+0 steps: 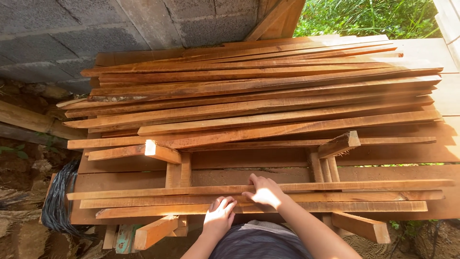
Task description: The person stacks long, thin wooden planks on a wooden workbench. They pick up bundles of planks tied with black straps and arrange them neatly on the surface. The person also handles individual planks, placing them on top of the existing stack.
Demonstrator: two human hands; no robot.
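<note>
Three long wooden strips (258, 197) are laid side by side along the near edge of a wooden platform (445, 96), and they are taken here as the landmark. The left hand (219, 217) is placed on the nearest of these strips, with the fingers curled over its edge; it cannot be told whether the strip is really gripped. The right hand (265, 192) is laid flat, open, on the middle strip, just beside the left hand, and its fingertips reach to the farthest strip of the three. Behind the strips, a large stack of similar long planks (254, 91) is piled on the same platform. Between the strips and the stack, two short wooden blocks (162, 151) are seen lying crosswise, one to the left and one to the right. Behind the stack, a grey block wall (96, 24) is seen, and green plants (369, 17) are visible to the right of it. To the left of the strips, a black bundle (57, 201) is hung beside the platform. No container is seen among these things.
</note>
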